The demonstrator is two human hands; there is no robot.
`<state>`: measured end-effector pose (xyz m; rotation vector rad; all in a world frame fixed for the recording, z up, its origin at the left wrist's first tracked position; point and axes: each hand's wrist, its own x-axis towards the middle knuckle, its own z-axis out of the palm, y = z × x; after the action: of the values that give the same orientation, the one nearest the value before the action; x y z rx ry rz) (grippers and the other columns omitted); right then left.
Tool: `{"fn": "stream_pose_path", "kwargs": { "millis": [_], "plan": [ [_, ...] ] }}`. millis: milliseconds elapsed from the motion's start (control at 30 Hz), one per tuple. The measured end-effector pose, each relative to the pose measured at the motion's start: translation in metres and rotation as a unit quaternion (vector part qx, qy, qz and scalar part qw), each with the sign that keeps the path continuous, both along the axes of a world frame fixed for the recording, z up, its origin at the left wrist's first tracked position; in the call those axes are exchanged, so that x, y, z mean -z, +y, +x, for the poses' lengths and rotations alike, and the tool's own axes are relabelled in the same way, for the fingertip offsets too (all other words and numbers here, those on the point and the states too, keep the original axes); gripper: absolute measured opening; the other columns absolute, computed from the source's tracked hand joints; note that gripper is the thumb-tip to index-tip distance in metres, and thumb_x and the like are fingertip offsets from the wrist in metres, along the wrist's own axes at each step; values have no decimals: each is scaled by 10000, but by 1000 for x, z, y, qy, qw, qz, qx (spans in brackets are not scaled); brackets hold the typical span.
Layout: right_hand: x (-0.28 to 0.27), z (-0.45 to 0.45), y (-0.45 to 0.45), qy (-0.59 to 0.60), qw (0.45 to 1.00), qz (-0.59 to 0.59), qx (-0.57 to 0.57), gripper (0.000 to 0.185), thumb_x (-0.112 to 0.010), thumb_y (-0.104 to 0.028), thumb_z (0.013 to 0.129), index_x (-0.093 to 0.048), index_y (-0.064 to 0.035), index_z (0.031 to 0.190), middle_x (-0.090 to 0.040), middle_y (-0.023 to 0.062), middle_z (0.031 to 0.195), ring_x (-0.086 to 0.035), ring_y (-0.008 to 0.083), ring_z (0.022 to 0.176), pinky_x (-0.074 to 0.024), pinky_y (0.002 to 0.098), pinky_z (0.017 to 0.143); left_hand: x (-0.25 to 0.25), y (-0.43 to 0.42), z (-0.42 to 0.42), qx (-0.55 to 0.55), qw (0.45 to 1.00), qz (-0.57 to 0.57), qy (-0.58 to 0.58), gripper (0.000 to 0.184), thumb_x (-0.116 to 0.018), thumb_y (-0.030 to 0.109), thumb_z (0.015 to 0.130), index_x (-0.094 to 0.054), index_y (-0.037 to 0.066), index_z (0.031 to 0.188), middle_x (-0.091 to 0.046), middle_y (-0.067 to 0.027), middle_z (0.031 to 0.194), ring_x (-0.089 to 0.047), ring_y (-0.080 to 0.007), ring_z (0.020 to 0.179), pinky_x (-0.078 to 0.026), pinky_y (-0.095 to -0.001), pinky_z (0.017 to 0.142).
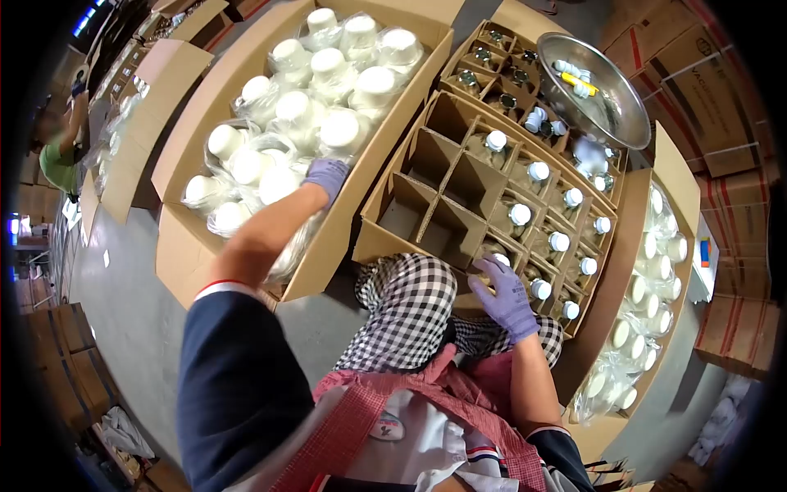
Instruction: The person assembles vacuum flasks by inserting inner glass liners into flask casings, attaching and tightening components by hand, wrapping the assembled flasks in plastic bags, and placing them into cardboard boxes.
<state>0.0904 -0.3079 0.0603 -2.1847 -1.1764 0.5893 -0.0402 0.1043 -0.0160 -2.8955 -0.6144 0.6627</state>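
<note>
My left hand [328,180], in a purple glove, reaches into a large open carton [328,261] along its right wall. Around it stand several white-capped containers [293,107] wrapped in clear plastic. Its fingers point down among them and are mostly hidden, so their grip cannot be made out. My right hand [503,300], gloved alike, is over the near edge of a divided carton [384,195]. Its fingers are spread, close to a pale-capped glass bottle [499,258] in a cell; whether they touch it is unclear. Several more such bottles fill cells to the right.
Behind the divided carton is another one [471,57] of dark-topped items, with a steel bowl [594,111] holding pale caps and a yellow tool [580,84]. A carton of wrapped bottles [639,328] stands right. Another person [61,164] works at far left.
</note>
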Motion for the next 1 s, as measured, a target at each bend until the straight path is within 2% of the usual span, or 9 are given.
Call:
{"fn": "stream_pose_path", "kwargs": {
  "millis": [300, 367, 467, 600, 733, 833, 933, 967, 1000],
  "plan": [
    [-11, -15, -39, -12, 1000, -6, 12, 468, -658, -355, 908, -632, -1, 1214, -613, 211, 1275, -574, 353, 1204, -448, 412, 1020, -391, -71, -72, 192, 961, 109, -169, 240, -703, 305, 681, -604, 86, 691, -610, -121, 717, -618, -323, 750, -476, -440, 700],
    [-27, -32, -59, 135, 968, 199, 71, 503, -689, -296, 903, -590, -11, 1305, -567, 183, 1375, -518, 306, 1304, -414, 398, 1074, -423, -99, -93, 212, 949, 111, -207, 245, -733, 282, 682, -649, 65, 758, -603, -119, 709, -599, -311, 708, -472, -411, 684],
    [-124, -51, -119, 222, 908, 350, 70, 921, -747, -270, 811, -248, -21, 1544, -256, 126, 1611, -271, 258, 1474, -232, 400, 1197, -423, -143, -121, 61, 911, -193, -360, 335, -788, 252, 723, -725, 21, 956, -713, -96, 838, -624, -157, 652, -518, -296, 644],
    [-254, -99, -220, -61, 923, 368, 100, 1008, -788, -224, 646, -326, 30, 1505, -311, 191, 1573, -287, 295, 1465, -236, 396, 1179, -310, -226, -114, -101, 499, -753, -416, 437, -765, 94, 728, -676, -33, 1137, -714, -80, 958, -675, -141, 809, -553, -285, 767],
    [-325, -144, -229, -99, 943, 316, 26, 720, -818, -217, 726, -551, 11, 1354, -519, 214, 1420, -497, 328, 1321, -397, 402, 1085, -204, -307, -65, -41, 584, -738, -334, 589, -800, 274, 807, -594, -5, 1283, -667, -103, 1138, -623, -193, 1050, -501, -316, 936],
    [-256, -132, -179, -307, 926, 205, 76, 328, -694, -229, 891, -688, -3, 1127, -697, 194, 1109, -669, 368, 978, -529, 405, 873, -308, -339, -82, 94, 432, -776, -449, 742, -769, 270, 825, -432, -9, 1424, -509, -188, 1400, -461, -283, 1323, -366, -375, 1112],
    [-254, -97, -158, -158, 928, 328, 85, 293, -668, -239, 910, -700, -45, 1126, -708, 174, 1054, -671, 341, 956, -533, 381, 857, -352, -350, -55, 492, 662, -224, -519, 711, -744, 463, 805, -527, 42, 1335, -588, -211, 1273, -558, -347, 1204, -480, -424, 991],
    [-267, -99, -149, -61, 900, 420, 100, 283, -649, -239, 925, -700, -49, 1129, -704, 164, 1061, -668, 307, 964, -528, 368, 864, -378, -349, -54, 359, 775, -364, -371, 590, -743, 433, 800, -609, 72, 1247, -663, -206, 1109, -636, -373, 1024, -515, -438, 899],
    [-279, -99, -140, 30, 851, 513, 107, 275, -631, -239, 940, -699, -53, 1131, -700, 154, 1068, -665, 274, 972, -522, 354, 870, -388, -335, -30, 345, 807, -243, -414, 428, -742, 372, 799, -680, 96, 1120, -698, -183, 924, -665, -374, 862, -528, -448, 821]
  ]
}}
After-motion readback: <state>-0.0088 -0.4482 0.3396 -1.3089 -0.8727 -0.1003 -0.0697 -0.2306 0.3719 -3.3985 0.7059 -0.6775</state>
